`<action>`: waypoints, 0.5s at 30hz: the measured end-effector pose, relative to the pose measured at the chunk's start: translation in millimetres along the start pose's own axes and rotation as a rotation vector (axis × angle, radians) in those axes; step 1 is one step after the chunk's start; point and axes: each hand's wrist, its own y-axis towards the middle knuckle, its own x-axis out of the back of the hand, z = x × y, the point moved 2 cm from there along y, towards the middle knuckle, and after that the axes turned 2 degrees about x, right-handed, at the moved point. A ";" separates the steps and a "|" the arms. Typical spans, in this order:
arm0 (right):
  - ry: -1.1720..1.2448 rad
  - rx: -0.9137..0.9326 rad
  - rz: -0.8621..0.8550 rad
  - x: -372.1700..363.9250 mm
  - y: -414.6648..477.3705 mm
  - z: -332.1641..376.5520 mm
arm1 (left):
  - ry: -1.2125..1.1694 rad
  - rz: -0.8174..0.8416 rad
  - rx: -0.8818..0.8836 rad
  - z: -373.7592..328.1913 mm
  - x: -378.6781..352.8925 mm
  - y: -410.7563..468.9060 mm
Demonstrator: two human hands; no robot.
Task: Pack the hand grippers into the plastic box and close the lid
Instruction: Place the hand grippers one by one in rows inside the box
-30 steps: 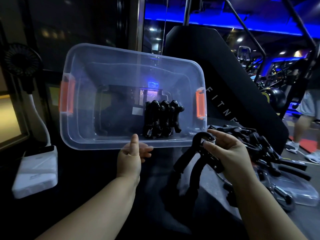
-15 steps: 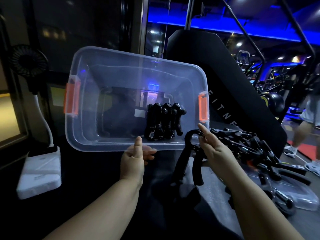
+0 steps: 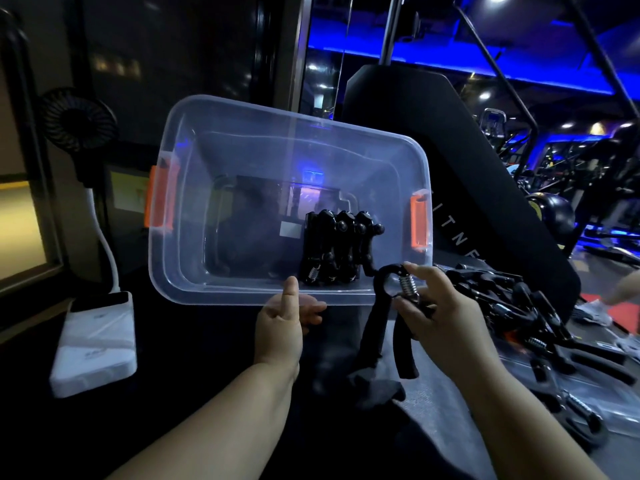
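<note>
- Holding the clear rectangular plastic box (image 3: pixel 263 161) tipped up with its open side toward the camera, the left hand (image 3: pixel 280 327) had its grip clenched on the near rim, thumb up against the inside and fingers curled beneath.
- An orange plastic latch (image 3: pixel 159 199) sat on the box's left end and a second orange latch (image 3: pixel 419 221) on its right end.
- A row of black spring-loaded hand grippers (image 3: pixel 336 247) stood side by side inside the box, against its near wall and toward its right end.
- The right hand (image 3: pixel 440 317), just below the box's near right corner, had its grip pinched on the top of one more black hand gripper (image 3: pixel 377 327) beside its metal spring; the handles hung down, outside the box.
- A loose pile of black hand grippers (image 3: pixel 519 306) lay on the tabletop right of the box, over a flat clear plastic lid (image 3: pixel 595 393).
- A white rectangular block (image 3: pixel 95 341) lay below and left of the box, and a small black fan (image 3: pixel 78 121) stood left of it.
</note>
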 end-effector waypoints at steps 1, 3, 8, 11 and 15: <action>-0.033 0.014 0.035 -0.6 -1.3 0.5 | 0.001 0.004 0.002 0.2 0.3 0.2; -0.114 0.035 0.121 -2.0 -4.3 4.5 | 0.002 0.014 0.004 0.6 0.8 0.3; -0.170 0.057 0.156 -2.8 -6.7 11.4 | -0.013 0.018 0.000 0.7 0.4 -0.5; -0.034 0.057 0.096 0.1 -0.9 16.6 | -0.019 0.025 0.016 0.7 0.6 0.1; 0.262 0.014 -0.077 12.6 22.9 34.8 | -0.061 0.033 0.024 0.3 0.0 -1.3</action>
